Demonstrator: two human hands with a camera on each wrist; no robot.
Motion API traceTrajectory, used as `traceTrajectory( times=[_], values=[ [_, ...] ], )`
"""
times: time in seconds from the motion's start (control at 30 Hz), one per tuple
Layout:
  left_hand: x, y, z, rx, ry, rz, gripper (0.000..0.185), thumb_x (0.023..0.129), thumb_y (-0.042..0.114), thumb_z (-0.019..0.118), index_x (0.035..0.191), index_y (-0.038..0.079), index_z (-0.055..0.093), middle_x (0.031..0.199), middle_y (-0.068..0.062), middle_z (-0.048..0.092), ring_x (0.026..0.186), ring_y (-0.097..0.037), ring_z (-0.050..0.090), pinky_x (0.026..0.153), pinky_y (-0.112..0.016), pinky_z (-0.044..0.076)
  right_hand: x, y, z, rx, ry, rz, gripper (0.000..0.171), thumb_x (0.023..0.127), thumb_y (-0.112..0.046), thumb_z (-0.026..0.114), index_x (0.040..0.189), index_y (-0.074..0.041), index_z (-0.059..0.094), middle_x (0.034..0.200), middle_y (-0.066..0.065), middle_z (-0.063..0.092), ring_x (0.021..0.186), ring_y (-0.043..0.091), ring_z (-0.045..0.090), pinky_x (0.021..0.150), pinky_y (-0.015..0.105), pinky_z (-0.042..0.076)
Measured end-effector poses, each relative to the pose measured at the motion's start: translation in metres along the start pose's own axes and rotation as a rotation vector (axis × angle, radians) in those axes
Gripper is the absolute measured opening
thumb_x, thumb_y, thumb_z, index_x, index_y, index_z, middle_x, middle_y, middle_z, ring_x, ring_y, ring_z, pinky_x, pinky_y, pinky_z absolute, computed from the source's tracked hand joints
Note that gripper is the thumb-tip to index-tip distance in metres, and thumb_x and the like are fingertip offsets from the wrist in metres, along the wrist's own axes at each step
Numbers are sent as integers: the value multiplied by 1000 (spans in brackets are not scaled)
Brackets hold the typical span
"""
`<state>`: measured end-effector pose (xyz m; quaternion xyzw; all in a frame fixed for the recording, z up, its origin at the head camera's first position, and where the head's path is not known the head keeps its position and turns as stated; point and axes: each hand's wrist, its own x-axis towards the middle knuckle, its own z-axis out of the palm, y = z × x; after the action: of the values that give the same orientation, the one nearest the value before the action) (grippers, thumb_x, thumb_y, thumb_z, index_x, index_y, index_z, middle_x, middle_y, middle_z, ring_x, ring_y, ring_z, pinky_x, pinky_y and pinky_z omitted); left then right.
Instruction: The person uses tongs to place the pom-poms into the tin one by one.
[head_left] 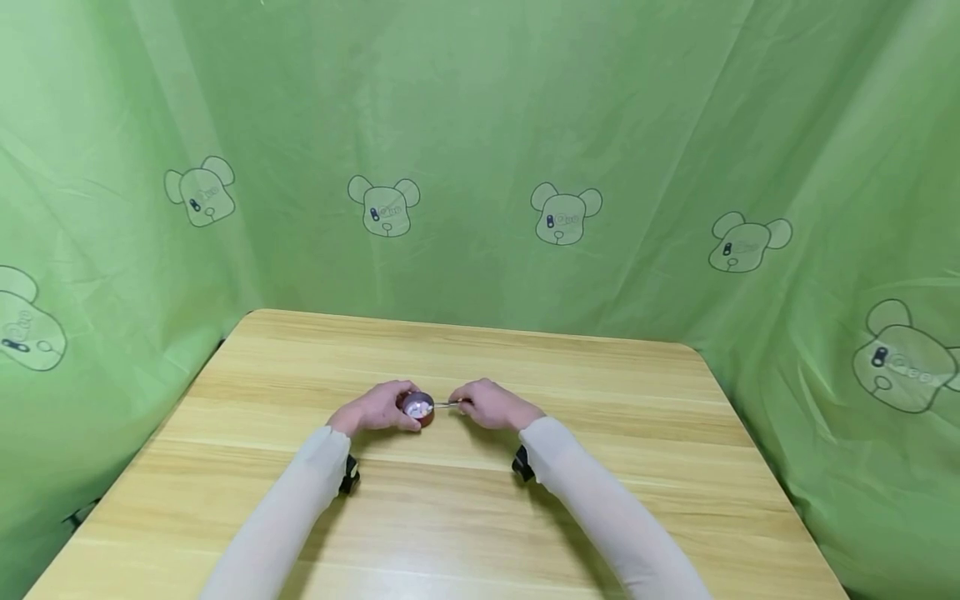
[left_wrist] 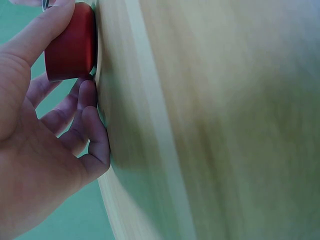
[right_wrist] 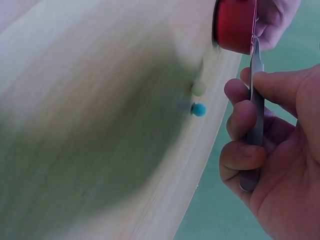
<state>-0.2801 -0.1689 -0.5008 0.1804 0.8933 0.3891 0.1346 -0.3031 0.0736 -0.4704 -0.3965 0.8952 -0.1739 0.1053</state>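
Note:
On the table stands a small round red tin (head_left: 425, 419), with pale bits visible inside its open top. My left hand (head_left: 380, 407) curls around its left side, and the thumb (left_wrist: 45, 31) lies against the rim in the left wrist view. From the right, my right hand (head_left: 491, 405) grips slim metal tweezers (right_wrist: 256, 120) between thumb and curled fingers. Their tip reaches the tin's rim; whether it pinches anything I cannot tell. In the right wrist view, a blue ball (right_wrist: 198, 110) and a pale ball (right_wrist: 198, 89) lie on the table near the right hand.
The wooden table (head_left: 465, 517) has rounded far corners. Green curtains (head_left: 480, 100) with bear-head prints hang behind it and along both sides. Dark wrist cameras (head_left: 522, 464) sit beneath both sleeves, close to the tabletop.

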Motion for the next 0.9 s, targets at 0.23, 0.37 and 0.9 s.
traceTrajectory(
  times=[0.23, 0.37, 0.9],
  values=[
    [1, -1, 0, 4, 2, -1, 52, 72, 22, 83, 116, 11, 58, 106, -3, 61, 98, -19, 57, 90, -41, 44, -1, 2, -1, 9, -3, 15, 25, 97, -10, 50, 117, -7, 65, 108, 5, 67, 92, 13, 60, 86, 32, 48],
    [1, -1, 0, 2, -5, 4, 52, 73, 22, 83, 117, 10, 57, 107, -4, 61, 99, -20, 57, 90, -41, 44, -2, 3, -2, 14, -1, 29, 25, 97, -10, 50, 118, -8, 64, 109, 5, 66, 96, 14, 60, 87, 32, 48],
    [-1, 0, 0, -11, -1, -15, 52, 72, 22, 83, 116, 11, 58, 108, -2, 61, 99, -19, 57, 91, -41, 44, -24, 20, -12, 19, 74, 32, 23, 96, -8, 50, 112, -3, 65, 102, 10, 67, 77, 10, 54, 74, 31, 48]
  ],
)
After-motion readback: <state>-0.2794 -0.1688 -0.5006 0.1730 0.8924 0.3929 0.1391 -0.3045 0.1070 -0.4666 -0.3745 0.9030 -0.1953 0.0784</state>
